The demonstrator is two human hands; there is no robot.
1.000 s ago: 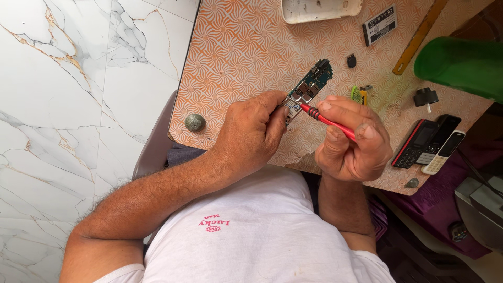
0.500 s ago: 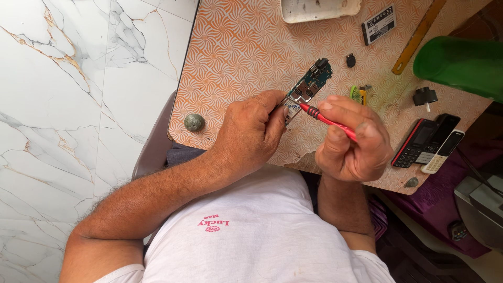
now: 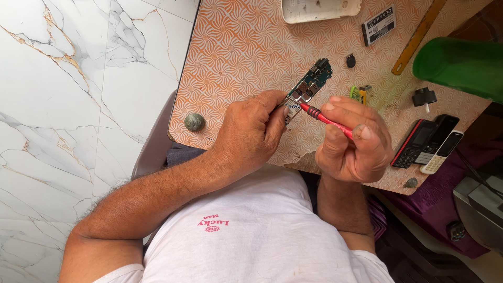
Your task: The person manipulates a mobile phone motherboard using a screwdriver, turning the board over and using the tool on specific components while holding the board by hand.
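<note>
The left hand (image 3: 251, 133) pinches the near end of a small green circuit board (image 3: 306, 88), held tilted just above the patterned worktop (image 3: 236, 47). The right hand (image 3: 353, 141) has its fingers pressed around a red screwdriver (image 3: 325, 118), tip on the board's near end. A slip of the tip could gouge the board or jab the left thumb; a freed screw could roll toward the phones (image 3: 427, 144) at the right.

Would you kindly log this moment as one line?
left hand: holds circuit board | right hand: holds red screwdriver, tip at board | nearby: phones on table
</note>
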